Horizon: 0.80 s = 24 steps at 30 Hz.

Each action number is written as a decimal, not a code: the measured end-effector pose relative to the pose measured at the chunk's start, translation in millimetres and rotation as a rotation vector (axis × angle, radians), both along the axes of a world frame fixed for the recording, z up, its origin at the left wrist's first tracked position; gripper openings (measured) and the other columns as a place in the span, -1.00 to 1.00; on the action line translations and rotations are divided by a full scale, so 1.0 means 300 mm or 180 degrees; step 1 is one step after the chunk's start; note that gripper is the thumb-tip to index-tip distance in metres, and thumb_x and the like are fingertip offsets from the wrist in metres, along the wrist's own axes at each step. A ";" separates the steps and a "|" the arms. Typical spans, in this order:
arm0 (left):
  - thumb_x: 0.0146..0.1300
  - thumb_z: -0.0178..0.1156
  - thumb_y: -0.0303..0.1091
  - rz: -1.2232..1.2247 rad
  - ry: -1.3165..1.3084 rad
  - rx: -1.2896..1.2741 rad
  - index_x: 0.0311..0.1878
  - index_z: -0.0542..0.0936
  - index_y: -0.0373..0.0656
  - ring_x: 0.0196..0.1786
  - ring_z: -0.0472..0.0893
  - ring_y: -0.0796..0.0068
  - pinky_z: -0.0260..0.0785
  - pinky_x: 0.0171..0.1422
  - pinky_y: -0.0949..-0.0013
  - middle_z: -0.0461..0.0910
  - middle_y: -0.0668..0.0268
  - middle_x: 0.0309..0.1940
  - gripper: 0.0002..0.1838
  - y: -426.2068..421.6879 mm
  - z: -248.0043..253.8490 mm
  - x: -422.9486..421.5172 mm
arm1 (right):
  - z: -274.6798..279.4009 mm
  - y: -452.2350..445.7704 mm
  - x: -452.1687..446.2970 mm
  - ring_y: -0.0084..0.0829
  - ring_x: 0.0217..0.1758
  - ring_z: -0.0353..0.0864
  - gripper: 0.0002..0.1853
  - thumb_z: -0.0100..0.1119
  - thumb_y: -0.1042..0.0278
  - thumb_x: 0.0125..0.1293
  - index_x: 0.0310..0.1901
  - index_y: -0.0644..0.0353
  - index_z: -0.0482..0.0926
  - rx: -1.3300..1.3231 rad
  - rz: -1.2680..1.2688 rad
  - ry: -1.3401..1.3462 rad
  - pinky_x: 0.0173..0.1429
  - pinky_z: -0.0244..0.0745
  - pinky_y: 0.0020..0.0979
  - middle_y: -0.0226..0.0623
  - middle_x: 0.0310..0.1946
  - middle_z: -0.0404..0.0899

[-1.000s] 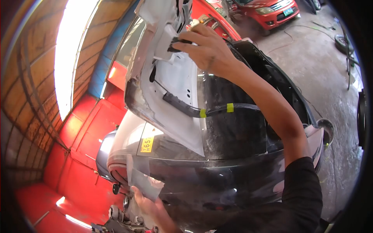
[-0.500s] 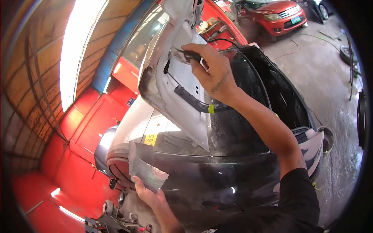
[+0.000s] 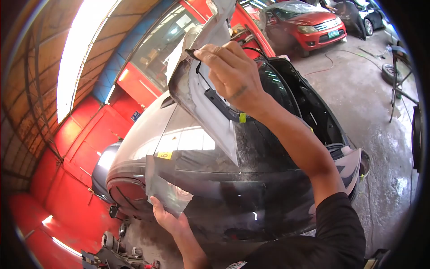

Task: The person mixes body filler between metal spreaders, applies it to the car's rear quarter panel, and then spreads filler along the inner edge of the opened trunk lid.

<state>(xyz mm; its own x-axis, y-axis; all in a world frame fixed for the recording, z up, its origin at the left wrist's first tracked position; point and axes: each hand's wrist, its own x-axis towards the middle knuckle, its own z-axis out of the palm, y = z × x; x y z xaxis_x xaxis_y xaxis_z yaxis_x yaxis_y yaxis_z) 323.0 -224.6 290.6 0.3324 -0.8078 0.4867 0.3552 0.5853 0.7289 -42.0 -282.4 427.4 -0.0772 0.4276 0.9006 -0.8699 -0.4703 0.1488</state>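
Note:
My left hand (image 3: 169,218), low in the view, grips the lower end of a thin, flat grey sheet (image 3: 165,188) in front of the dark car body (image 3: 215,193). Raised higher, my right hand (image 3: 233,74) is closed on a small dark tool (image 3: 192,54), at the edge of a raised white and grey panel (image 3: 204,121). Most of the tool is hidden by my fingers. A black hose (image 3: 219,105) with yellow-green tape (image 3: 242,118) runs from the panel behind my right wrist.
A red car (image 3: 309,24) stands at the upper right, near a loose tyre (image 3: 391,73) and a metal stand (image 3: 396,80). Parts (image 3: 112,246) lie on the floor at the lower left. A person's dark-clothed legs (image 3: 351,15) show at the top right.
My right hand with the tool has moved from the panel's inner face to its outer edge. The view has shifted, while my left hand keeps its hold on the sheet.

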 end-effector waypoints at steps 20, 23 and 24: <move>0.64 0.06 -0.04 -0.0301 0.0037 -0.0102 0.27 0.50 -0.42 0.16 0.65 0.22 0.50 0.32 0.11 0.63 0.07 0.13 -0.46 0.001 0.012 0.050 | -0.049 -0.090 0.043 -0.32 -0.06 0.55 -0.61 0.35 0.52 -0.02 -0.06 0.23 0.77 -0.0253 -0.1127 0.0302 -0.02 0.59 -0.35 -0.40 0.11 0.68; 0.64 0.06 -0.03 -0.0184 0.0056 -0.0024 0.27 0.50 -0.42 0.15 0.65 0.22 0.50 0.31 0.12 0.63 0.08 0.12 -0.46 0.002 0.007 0.066 | -0.041 -0.111 0.050 -0.32 -0.02 0.52 -0.63 0.33 0.51 0.02 -0.05 0.21 0.77 -0.0152 -0.1233 0.0400 0.00 0.57 -0.32 -0.43 0.12 0.66; 0.63 0.06 -0.02 -0.0137 0.0070 0.0013 0.28 0.50 -0.42 0.15 0.65 0.22 0.50 0.30 0.12 0.63 0.08 0.12 -0.45 0.000 0.006 0.070 | -0.044 -0.127 0.053 -0.32 -0.01 0.52 -0.62 0.32 0.50 0.03 -0.04 0.20 0.76 -0.0029 -0.1269 0.0461 0.02 0.57 -0.31 -0.44 0.11 0.66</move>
<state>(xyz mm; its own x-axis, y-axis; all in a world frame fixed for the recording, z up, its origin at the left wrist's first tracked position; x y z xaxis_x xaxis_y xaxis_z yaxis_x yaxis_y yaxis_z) 344.1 -224.6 292.3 0.3079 -0.8235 0.4765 0.3958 0.5663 0.7230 -26.2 -320.4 414.3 0.2231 0.4064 0.8861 -0.9532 -0.0994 0.2856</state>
